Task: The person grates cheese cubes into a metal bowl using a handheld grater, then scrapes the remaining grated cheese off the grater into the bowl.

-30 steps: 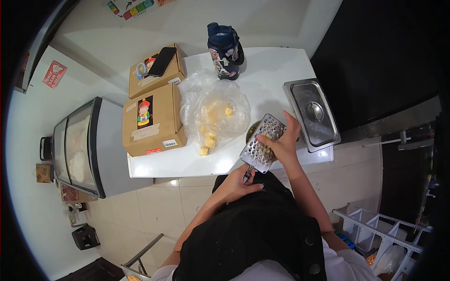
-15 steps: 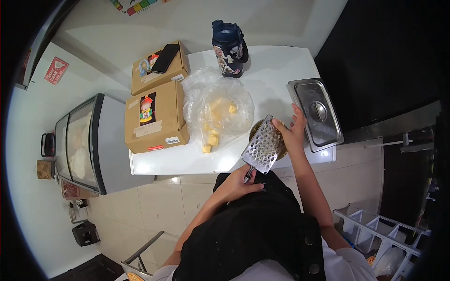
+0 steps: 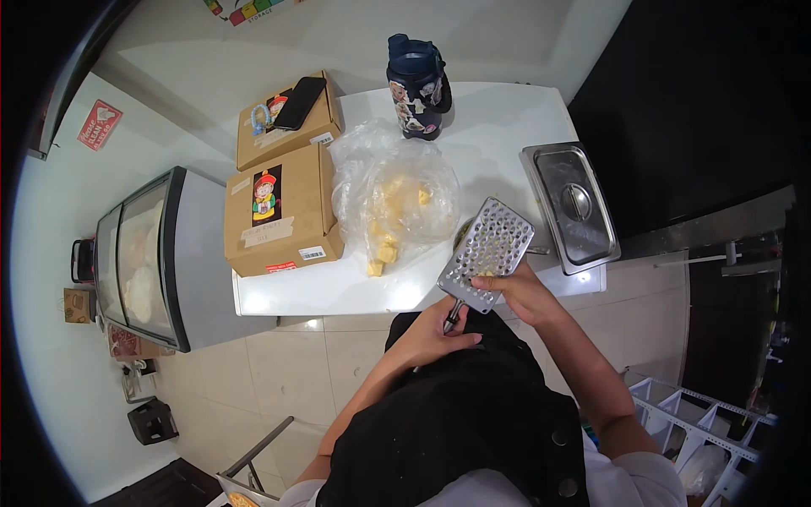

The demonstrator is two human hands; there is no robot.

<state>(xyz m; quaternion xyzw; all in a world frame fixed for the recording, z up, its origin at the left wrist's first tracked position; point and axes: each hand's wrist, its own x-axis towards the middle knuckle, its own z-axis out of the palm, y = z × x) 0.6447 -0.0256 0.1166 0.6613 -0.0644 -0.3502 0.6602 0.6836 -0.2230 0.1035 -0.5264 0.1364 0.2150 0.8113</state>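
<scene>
1. Plainly, our left hand [image 3: 435, 332] grips the grater [image 3: 486, 249] by its handle.
2. Our right hand [image 3: 525, 294] lays its thumb on the holed face; whether it pinches anything, we cannot tell.
3. Our grater tilts above the white table [image 3: 338, 296], near yellow chunks [image 3: 387, 253].

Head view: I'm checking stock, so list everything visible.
Table: 1, white, centre
Grater: 1, silver, at table's near edge
Plastic bag: 1, clear, mid-table
Chunks: several, yellow, in and beside the bag
Bowl: 1, colour unclear, mostly hidden behind the grater
Boxes: 2, brown, table's left
Phone: 1, black, on the rear box
Loop: 1, pale blue, beside the phone
Bottle: 1, dark blue, table's far side
Lidded pan: 1, silver, table's right
Cabinet: 1, grey, left of table
Sign: 1, red, upper left
Rack: 1, white, lower right
Other background items: unclear
Apron: 1, black, worn
Left hand: 1, round the grater's handle
Right hand: 1, on the grater
</scene>
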